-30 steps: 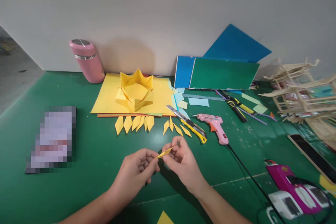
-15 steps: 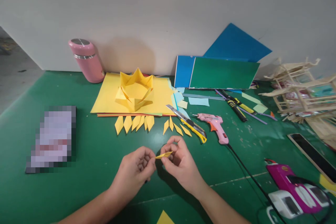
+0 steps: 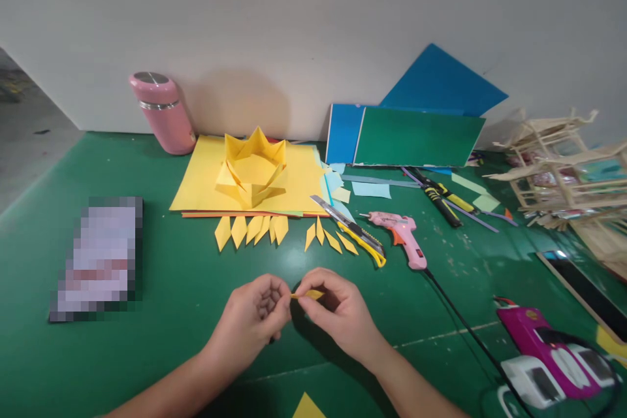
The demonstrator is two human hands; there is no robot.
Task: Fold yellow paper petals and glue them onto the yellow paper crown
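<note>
My left hand [image 3: 259, 310] pinches the left tip of a small folded yellow paper piece [image 3: 316, 294]. Thumb and fingers of my right hand [image 3: 337, 307] are closed on the same piece near its middle, and its pointed right end shows between them. Beyond my hands lie several yellow paper diamonds [image 3: 239, 231] in two groups. Behind these, a folded yellow paper crown shape [image 3: 251, 173] stands on a stack of yellow paper sheets [image 3: 196, 176]. A yellow utility knife [image 3: 360, 238] and a pink glue gun [image 3: 401, 235] lie to the right of the diamonds.
A pink thermos [image 3: 164, 114] stands back left, with a pixelated flat object [image 3: 98, 261] nearer me. At the right are pliers [image 3: 441, 202], a phone [image 3: 582, 294], a magenta power strip [image 3: 548, 346] and a wooden stick model [image 3: 563, 163]. The glue gun's cord [image 3: 460, 313] runs toward me.
My right fingers have shifted left along the paper piece and now pinch it from above, closer to my left fingertips. My left hand has stayed almost still.
</note>
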